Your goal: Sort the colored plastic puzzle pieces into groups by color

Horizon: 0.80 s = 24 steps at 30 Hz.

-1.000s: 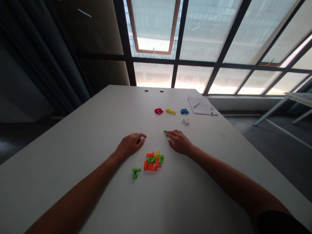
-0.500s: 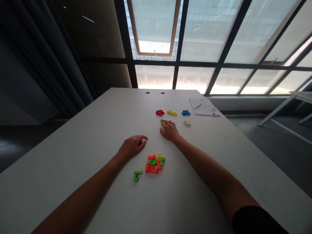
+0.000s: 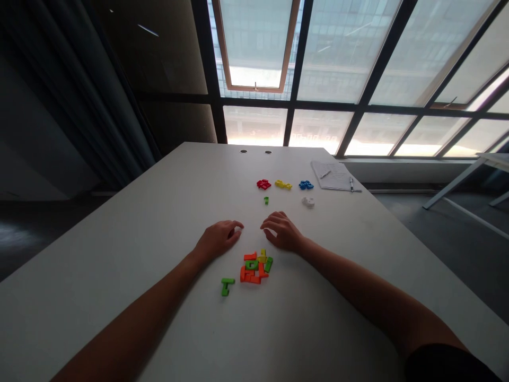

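My left hand (image 3: 219,236) rests on the white table, thumb and fingers apart, with nothing in it. Facing it, my right hand (image 3: 282,231) is curved and open, also holding nothing. Just nearer than both hands lies a mixed pile of orange, green and yellow plastic pieces (image 3: 250,277). A single green piece (image 3: 226,286) sits to the left of that pile. Beyond my right hand stands one small green piece (image 3: 266,200). Farther back are small groups of red pieces (image 3: 263,184), yellow pieces (image 3: 283,184) and blue pieces (image 3: 306,184), with white pieces (image 3: 308,202) in front of the blue.
Sheets of paper (image 3: 336,178) with two pens lie at the table's far right. Two round holes are set in the table (image 3: 191,175) near its far edge. Windows rise behind it, a dark curtain (image 3: 75,90) hangs left, and another table (image 3: 497,160) stands right.
My right hand has drawn back toward me from the small green piece, which now stands uncovered in front of the red group. My left hand has stayed in place.
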Each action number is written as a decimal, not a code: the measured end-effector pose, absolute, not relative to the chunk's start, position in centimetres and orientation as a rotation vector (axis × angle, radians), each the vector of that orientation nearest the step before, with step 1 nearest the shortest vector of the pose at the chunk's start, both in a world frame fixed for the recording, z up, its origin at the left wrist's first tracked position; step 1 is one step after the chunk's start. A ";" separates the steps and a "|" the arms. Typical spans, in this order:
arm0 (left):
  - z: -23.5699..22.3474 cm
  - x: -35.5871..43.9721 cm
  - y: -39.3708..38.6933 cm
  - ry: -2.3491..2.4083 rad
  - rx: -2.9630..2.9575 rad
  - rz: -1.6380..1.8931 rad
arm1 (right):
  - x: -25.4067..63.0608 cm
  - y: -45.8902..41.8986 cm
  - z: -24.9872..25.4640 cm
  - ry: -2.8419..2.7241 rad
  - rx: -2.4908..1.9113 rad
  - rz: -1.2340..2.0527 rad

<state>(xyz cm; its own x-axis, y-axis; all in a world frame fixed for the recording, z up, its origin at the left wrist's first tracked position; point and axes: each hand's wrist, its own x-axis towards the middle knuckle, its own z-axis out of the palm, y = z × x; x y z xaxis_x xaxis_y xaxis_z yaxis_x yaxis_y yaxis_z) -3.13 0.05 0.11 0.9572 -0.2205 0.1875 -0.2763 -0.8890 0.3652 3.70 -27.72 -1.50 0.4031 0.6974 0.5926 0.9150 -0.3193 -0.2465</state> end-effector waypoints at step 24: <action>0.2 -3.3 -0.4 -0.333 2.743 0.241 | 1.1 -29.3 -0.4 -1.299 -2.635 -0.325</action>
<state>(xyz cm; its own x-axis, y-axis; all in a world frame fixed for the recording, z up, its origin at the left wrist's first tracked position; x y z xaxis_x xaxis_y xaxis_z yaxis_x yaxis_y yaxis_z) -3.35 -0.39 0.23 0.9576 -0.1983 0.2091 -0.2608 -0.9051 0.3357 1.06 -29.30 -0.37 0.5933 0.7564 0.2754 0.7970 -0.6001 -0.0688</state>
